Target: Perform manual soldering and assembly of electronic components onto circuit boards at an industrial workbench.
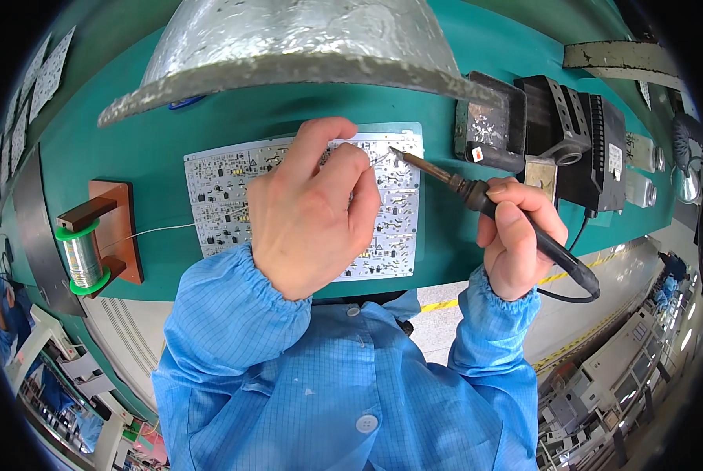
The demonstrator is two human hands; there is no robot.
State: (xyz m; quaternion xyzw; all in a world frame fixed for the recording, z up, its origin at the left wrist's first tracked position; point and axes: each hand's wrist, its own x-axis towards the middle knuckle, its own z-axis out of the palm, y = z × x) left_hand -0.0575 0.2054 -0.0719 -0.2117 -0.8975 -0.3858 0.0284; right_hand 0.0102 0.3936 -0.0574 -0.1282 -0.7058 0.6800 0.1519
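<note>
A white circuit board (399,224) densely set with small parts lies on the green mat. My left hand (312,208) is closed above its middle, back upward, covering part of the board. Solder wire (167,229) runs from the spool (84,257) toward this hand, and a thin end seems to come out at its fingertips, which are mostly hidden. In my right hand (518,231) a soldering iron (477,195) is gripped like a pen. Its tip meets the board's upper right area, close to the wire end; contact is too small to make out.
A brown stand (124,235) carries the spool at left. Above the board hangs a silvery hood (304,47). To the right are a dark tray (489,118) with solder scraps, an iron holder (556,118), a black box (599,157) and glass jars (640,188).
</note>
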